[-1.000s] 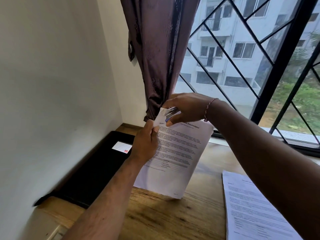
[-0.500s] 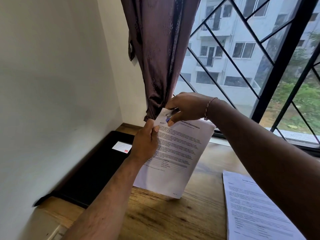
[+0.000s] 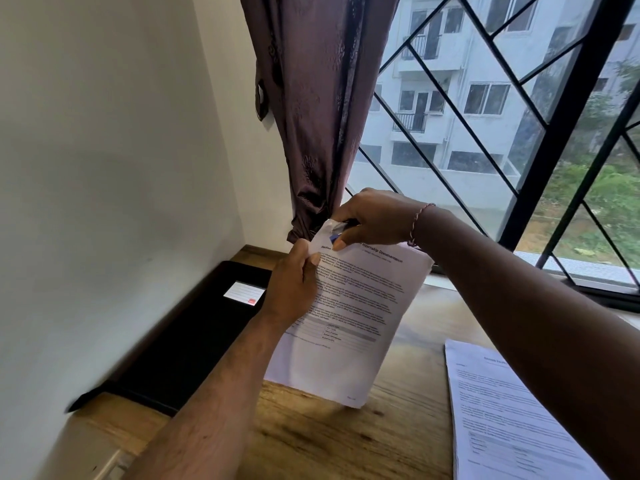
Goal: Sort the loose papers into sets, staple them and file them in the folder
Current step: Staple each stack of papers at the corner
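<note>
I hold a set of printed papers up above the wooden desk, tilted, its lower corner close to the desk top. My left hand grips the set's left edge near the top. My right hand squeezes a small stapler, blue and metallic, mostly hidden by my fingers, over the set's top left corner, which is bent up. A black folder with a white label lies shut on the desk at the left wall. A stack of more printed papers lies at the lower right.
The wooden desk meets a white wall on the left and a window sill at the back. A brown curtain hangs just behind my hands. Black window bars cover the window on the right.
My right hand has shifted slightly on the stapler at the corner. The papers and my left hand stay almost where they were.
</note>
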